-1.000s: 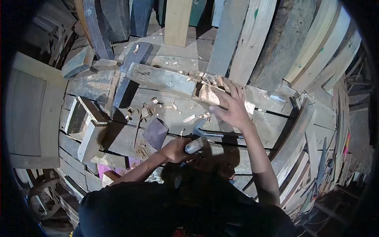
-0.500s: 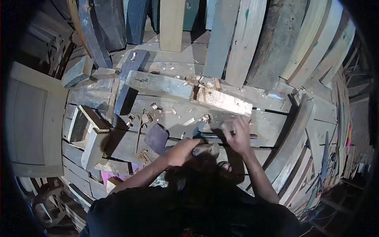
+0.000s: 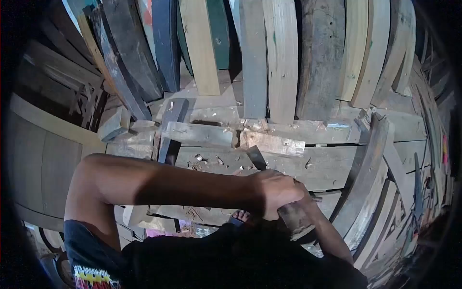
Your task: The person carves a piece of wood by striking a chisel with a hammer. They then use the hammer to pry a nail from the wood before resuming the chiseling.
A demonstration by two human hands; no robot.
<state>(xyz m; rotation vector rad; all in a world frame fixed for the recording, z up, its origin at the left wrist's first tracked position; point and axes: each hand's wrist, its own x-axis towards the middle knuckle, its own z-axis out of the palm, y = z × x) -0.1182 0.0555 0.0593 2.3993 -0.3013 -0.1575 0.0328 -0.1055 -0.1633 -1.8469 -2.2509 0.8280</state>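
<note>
Both hands had come together on the tool. Left hand [image 3: 276, 192] was wrapped tight around the wooden handle [image 3: 294, 220] of what looked like an adze or hammer, fingers closed on it. Right hand was mostly hidden under the left; only the right forearm [image 3: 332, 236] showed, running up to the same grip. Couldn't tell how its fingers sat, though it was probably on the handle too.

Change from half a second earlier: then the left hand held the handle alone, low near the floor, while the right hand was fussing with something beside the tool head. A second back, the right hand was out on the pale split block [image 3: 272, 143]. By this frame it was off the block and back at the handle, and the tool was raised, dark blade [image 3: 256, 156] pointing up and forward, just short of that block. The view had also tilted up toward the stacked planks [image 3: 281, 58].

My read: positioning was done, two-handed grip set, likely a swing at the block next.

The block lay on the plank floor [image 3: 332, 166], butted end to end against a grey beam [image 3: 199, 134], with chips [image 3: 204, 159] scattered in front. A sandalled foot [image 3: 239, 217] showed just below the hands, close to the strike line, so worth watching.
</note>
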